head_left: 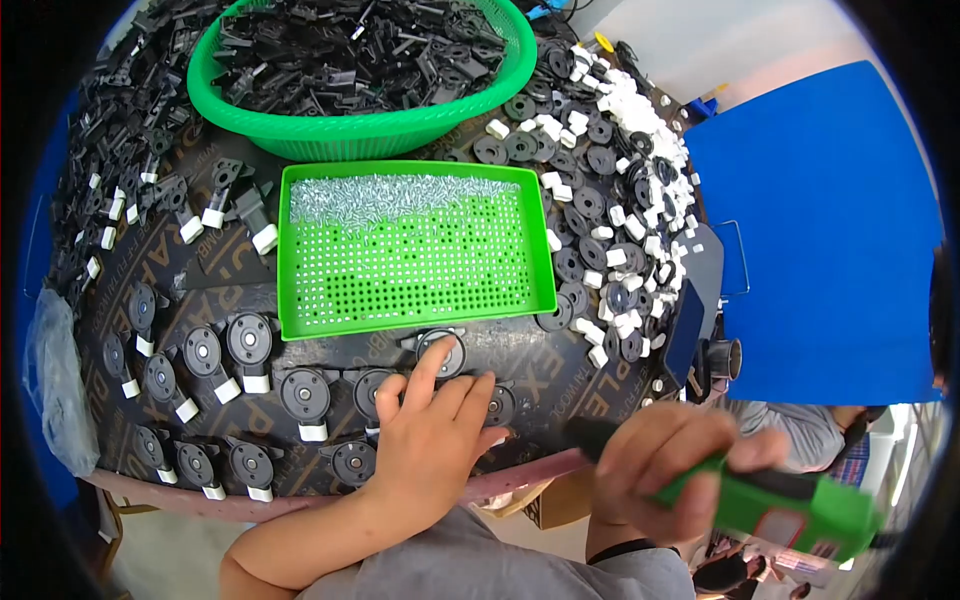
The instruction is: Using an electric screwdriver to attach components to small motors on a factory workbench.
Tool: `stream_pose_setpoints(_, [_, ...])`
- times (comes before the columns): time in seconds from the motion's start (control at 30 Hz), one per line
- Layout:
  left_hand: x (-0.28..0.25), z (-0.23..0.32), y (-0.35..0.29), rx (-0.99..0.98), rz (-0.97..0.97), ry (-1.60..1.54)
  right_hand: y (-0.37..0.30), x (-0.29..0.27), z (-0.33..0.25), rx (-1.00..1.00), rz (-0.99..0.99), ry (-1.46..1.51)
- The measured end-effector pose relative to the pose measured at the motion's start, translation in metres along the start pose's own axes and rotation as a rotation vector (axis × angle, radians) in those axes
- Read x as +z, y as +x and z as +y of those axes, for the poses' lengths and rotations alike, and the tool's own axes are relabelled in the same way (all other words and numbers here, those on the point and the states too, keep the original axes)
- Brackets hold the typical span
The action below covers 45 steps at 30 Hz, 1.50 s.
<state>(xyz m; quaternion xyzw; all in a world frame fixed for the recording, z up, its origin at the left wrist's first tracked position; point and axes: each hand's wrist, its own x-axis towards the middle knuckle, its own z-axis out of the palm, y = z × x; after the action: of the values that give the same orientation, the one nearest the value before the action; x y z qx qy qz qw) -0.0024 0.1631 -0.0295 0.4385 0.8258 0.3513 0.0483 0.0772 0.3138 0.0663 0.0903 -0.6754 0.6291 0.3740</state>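
Note:
My left hand reaches over the near part of the table, fingers apart. Its index fingertip rests on a round black plastic disc just below the tray; more such discs lie under and beside the hand, partly covered. At the right, my right hand is wrapped round a green and black power screwdriver, blurred by motion. The tool's dark tip end points left, apart from the parts. Several discs with white end pieces, such as one assembly, stand in loose rows to the left.
A green perforated tray holds small silvery screws. Behind it stands a green basket full of black plastic parts. Loose discs and white pieces pile up on the right. A phone lies near the right edge; a clear plastic bag hangs left.

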Motion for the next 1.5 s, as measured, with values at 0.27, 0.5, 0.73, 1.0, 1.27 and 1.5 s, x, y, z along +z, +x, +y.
stream_pose_setpoints(0.27, [0.003,-0.002,0.001,-0.043,-0.031,0.012,-0.033,-0.004,0.028,0.045,-0.185,0.048])
stream_pose_setpoints(0.5, [0.006,-0.002,-0.001,-0.045,-0.031,0.017,-0.036,-0.005,0.030,0.023,-0.173,0.030])
stream_pose_setpoints(0.73, [0.002,-0.001,0.001,-0.052,-0.040,0.016,-0.023,0.008,0.021,0.085,-0.205,-0.140])
stream_pose_setpoints(1.0, [0.005,-0.002,0.001,-0.029,-0.056,0.036,-0.036,0.018,0.033,0.040,-0.049,-0.222])
stream_pose_setpoints(1.27, [0.004,0.008,-0.006,0.009,0.007,0.126,0.027,0.014,0.038,-0.105,0.246,-0.133])
stream_pose_setpoints(1.5, [-0.073,-0.002,-0.015,-0.118,0.018,0.283,0.048,-0.009,0.121,0.007,0.287,-0.224])
